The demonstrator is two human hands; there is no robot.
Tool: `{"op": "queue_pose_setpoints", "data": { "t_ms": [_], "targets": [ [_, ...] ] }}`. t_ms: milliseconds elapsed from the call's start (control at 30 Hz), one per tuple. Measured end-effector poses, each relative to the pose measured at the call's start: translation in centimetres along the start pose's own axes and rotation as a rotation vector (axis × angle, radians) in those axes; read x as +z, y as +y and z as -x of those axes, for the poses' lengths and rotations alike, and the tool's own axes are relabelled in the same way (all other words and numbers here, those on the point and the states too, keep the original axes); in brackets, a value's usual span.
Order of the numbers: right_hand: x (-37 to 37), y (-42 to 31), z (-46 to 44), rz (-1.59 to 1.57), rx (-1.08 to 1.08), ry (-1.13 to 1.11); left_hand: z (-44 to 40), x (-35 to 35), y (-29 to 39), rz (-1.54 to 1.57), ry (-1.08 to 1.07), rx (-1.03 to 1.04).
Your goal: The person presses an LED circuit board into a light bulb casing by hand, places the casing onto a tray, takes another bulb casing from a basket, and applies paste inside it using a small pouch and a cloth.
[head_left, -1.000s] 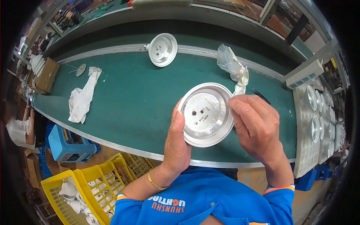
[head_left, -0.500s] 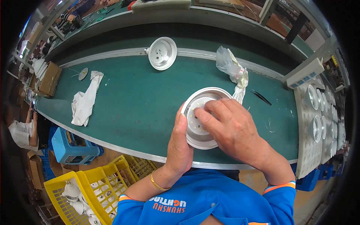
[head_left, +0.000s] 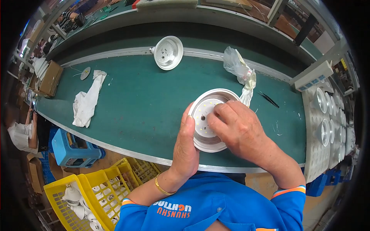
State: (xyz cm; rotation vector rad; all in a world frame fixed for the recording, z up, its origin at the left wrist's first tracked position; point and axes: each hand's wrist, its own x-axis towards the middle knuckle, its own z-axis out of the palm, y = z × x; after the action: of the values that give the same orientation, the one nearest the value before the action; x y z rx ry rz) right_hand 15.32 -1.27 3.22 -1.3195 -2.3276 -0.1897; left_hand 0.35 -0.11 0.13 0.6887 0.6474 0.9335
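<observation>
lamp housing (head_left: 211, 146) in left hand (head_left: 185, 148), right hand (head_left: 243, 123) inside.
housing held over green bench (head_left: 131, 100), left hand grasping its side; right hand curls over led board (head_left: 200, 122), cannot tell whether it pinches anything.

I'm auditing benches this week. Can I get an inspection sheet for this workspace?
Surface: green table, with pale specks and faint dark marks.
Job's things: lamp in hand, its board facing up; second lamp at the table's back.
Clutter: cloth, bag, tweezers and thin scraps lie loose.
Hands: left hand holds the lamp's rim; right hand has its fingertips inside the lamp, anything pinched hidden.
Cables: thin wires by a white disc.
Surroundings: box at left, blue stool and yellow crate below, holed tray at right.
</observation>
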Motion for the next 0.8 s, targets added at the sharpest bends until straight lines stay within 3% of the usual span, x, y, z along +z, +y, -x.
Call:
{"op": "queue_pose_setpoints", "data": {
  "t_ms": [800],
  "targets": [
    [-0.50,-0.38,0.13,0.170,-0.124,-0.036,0.51,0.59,0.25,0.000,0.024,-0.040]
  ]
}}
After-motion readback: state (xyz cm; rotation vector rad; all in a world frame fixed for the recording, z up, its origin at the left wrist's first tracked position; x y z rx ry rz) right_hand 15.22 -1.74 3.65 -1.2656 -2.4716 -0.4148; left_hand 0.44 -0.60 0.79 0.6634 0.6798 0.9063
